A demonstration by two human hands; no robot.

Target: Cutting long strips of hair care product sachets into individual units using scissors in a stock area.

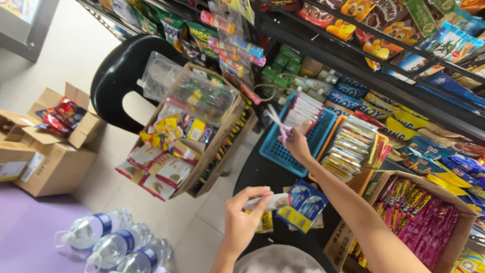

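Your right hand [296, 144] has its fingertips pinched shut on a few thin white sachets [277, 120], holding them by their lower ends so the loose tops fan upward, above the near-left corner of the blue basket [283, 154]. That basket already carries a row of similar white packets [303, 112] standing on edge, so the ones you hold hang just beside their like. Your left hand [242, 215] is lower and nearer to you, thumb and fingers curled closed around one more white sachet [270, 202], gripped at one end with the rest sticking out to the right; it hovers over the dark table [262, 174], just left of two blue packets [303, 205] lying flat there.

Further out, an orange basket [361, 179] to the right of the blue one holds upright stacked packets [351, 149], sorted by kind. A cardboard box [379, 182] of pink and red sachets sits at your right. Left of the table, an open carton of mixed snacks [189, 126] leans against a black chair [118, 71], and water bottles [108, 240] lie on the purple surface [30, 227]
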